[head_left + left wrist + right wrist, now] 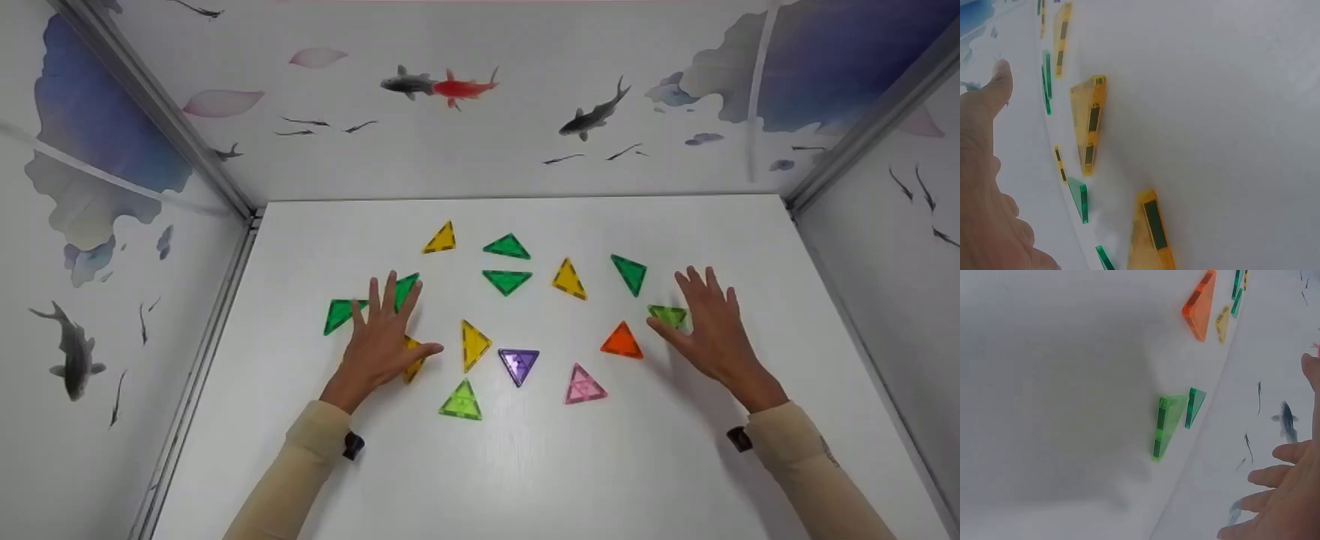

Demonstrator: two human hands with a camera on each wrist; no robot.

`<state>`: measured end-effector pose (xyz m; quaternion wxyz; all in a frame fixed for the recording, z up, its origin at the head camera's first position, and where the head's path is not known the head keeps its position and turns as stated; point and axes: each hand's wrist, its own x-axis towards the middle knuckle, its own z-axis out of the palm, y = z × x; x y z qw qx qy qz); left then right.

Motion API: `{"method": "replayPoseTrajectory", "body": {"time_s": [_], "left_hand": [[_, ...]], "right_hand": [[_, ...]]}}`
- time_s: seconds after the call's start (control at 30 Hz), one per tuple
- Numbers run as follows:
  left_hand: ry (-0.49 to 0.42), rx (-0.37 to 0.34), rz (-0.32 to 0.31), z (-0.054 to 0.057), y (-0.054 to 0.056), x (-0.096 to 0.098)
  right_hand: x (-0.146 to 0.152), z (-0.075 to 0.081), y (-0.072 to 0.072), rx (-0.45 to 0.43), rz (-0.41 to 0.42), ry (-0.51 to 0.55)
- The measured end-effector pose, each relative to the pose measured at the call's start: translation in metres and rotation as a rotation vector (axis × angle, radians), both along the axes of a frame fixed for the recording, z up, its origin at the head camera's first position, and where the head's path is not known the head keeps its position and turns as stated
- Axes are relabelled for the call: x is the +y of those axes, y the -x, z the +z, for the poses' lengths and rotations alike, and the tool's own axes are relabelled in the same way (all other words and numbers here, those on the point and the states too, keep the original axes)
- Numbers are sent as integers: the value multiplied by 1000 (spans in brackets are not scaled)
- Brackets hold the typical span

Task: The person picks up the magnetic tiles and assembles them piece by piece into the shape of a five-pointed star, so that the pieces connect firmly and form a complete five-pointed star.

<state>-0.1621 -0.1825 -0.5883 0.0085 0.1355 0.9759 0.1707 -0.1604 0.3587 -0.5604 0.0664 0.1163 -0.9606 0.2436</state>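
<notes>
My left hand [381, 341] hovers with fingers spread over the left part of the white table, holding nothing. Beneath and around it lie two green triangle tiles [342, 315] and a yellow triangle tile [414, 360], partly hidden by the hand. In the left wrist view, another yellow triangle tile [1154, 230] shows at the bottom. On the other side, my right hand [712, 326] is raised, fingers spread, with its thumb overlapping a light green triangle tile [669, 315] in the head view. The right wrist view shows that light green tile flat on the table, apart from the fingers.
Between the hands lie more translucent triangle tiles: orange [622, 342], pink [584, 385], purple [518, 365], light green [461, 401], and several yellow and green ones farther back. White panels printed with fish [592, 116] enclose the table [525, 480] at the back and sides.
</notes>
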Motion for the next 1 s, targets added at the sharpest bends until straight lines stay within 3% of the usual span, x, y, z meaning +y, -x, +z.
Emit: {"method": "replayPoseTrajectory", "body": {"time_s": [0.13, 0.23, 0.47, 0.7, 0.87, 1.0], "left_hand": [[-52, -18, -35, -2, -6, 13], [-81, -10, -102, -2, -10, 25], [-108, 37, -268, -6, -9, 53], [-179, 6, -378, -17, -7, 72], [-140, -8, -393, -20, -6, 85], [-80, 2, -399, -21, -5, 94]], "right_hand": [[-9, -6, -6, 91, 89, 74], [-17, -12, -10, 135, 180, 68], [-39, -21, -15, 110, 371, 97], [-51, -30, -25, 6, 403, 112], [-60, -36, -28, 35, 456, 90], [-69, -40, -30, -14, 471, 68]]}}
